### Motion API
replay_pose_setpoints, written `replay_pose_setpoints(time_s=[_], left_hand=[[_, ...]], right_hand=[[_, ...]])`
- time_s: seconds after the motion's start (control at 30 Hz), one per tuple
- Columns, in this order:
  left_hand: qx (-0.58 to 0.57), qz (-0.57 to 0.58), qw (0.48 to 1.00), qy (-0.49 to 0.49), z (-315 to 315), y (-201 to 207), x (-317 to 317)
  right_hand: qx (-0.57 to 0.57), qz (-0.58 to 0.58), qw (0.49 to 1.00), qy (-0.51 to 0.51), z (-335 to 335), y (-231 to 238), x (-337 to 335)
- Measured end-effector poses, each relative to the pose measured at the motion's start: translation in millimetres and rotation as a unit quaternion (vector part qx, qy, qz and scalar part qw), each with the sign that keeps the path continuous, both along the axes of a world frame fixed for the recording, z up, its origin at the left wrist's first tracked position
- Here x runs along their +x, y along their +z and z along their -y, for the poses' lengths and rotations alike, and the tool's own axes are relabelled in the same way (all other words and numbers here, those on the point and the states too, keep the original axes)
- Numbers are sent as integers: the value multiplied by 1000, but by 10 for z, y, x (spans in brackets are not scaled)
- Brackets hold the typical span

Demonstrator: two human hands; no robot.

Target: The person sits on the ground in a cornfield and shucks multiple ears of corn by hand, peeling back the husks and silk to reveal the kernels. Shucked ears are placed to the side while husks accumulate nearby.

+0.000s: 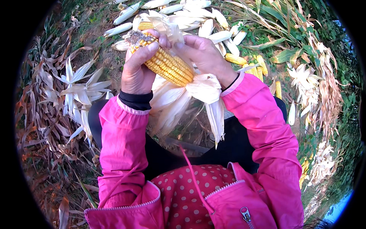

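A yellow ear of corn (169, 65) lies slantwise in my left hand (138, 70), whose thumb and fingers wrap its tip end. Dark, dried silk (136, 37) clings to that tip. Pale husk leaves (177, 99) are peeled back and hang down from the base of the ear. My right hand (206, 55) is closed, its thumb and fingers pinching a strip of husk (173, 34) beside the ear. Part of the ear is covered by my left fingers.
Several ears still in pale husks (183, 15) lie on the ground ahead. Bare yellow cobs (256, 68) are piled to the right. Stripped husks (78, 86) and dry stalks lie at the left; more husks and leaves (324, 91) line the right side.
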State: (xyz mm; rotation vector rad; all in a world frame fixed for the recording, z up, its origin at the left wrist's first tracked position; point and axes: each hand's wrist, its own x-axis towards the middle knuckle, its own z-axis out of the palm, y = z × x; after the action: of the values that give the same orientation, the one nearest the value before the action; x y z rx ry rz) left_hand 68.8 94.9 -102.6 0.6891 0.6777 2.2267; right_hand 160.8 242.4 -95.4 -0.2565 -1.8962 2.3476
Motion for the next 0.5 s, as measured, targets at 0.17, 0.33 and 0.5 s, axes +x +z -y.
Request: replay_pose_setpoints(time_s=[0.17,0.33,0.5], left_hand=[[36,78,996,25,72,63,-157],[63,165,971,163,200,162,-352],[3,28,988,155,94,195,-203]], right_hand=[[-207,-24,978,-18,-402,-266,75],[-147,94,981,-83,-578,-131,192],[413,21,893,-177,-829,-196,168]])
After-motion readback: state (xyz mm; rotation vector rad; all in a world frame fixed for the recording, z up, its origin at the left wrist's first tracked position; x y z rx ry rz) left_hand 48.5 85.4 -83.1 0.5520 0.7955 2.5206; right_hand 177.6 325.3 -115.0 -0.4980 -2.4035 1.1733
